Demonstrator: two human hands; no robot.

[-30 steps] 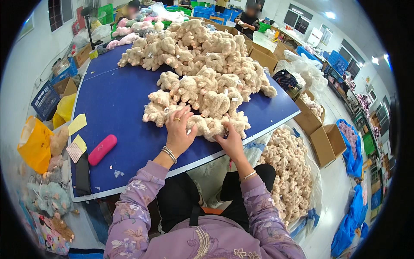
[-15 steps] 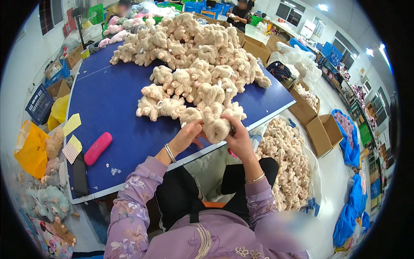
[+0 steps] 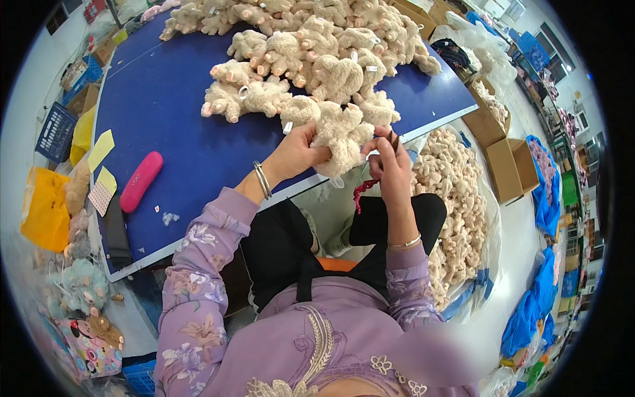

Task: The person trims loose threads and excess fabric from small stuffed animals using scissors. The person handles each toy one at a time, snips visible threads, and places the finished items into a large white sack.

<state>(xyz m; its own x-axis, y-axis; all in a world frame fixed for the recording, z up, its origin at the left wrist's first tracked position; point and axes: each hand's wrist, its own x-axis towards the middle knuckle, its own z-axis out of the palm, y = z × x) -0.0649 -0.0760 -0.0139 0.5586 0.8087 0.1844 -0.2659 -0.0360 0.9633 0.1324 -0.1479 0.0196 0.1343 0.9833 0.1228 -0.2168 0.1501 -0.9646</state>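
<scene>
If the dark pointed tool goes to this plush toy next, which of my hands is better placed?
Probably your right hand: it holds the dark pointed tool, close beside the cream plush toy. Your left hand is occupied gripping the toy's side.

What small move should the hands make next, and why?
Probably turn the small dark tool in the right hand toward the beige plush toy: the left hand grips the toy, while the tool points up beside it, seemingly not touching.
</scene>
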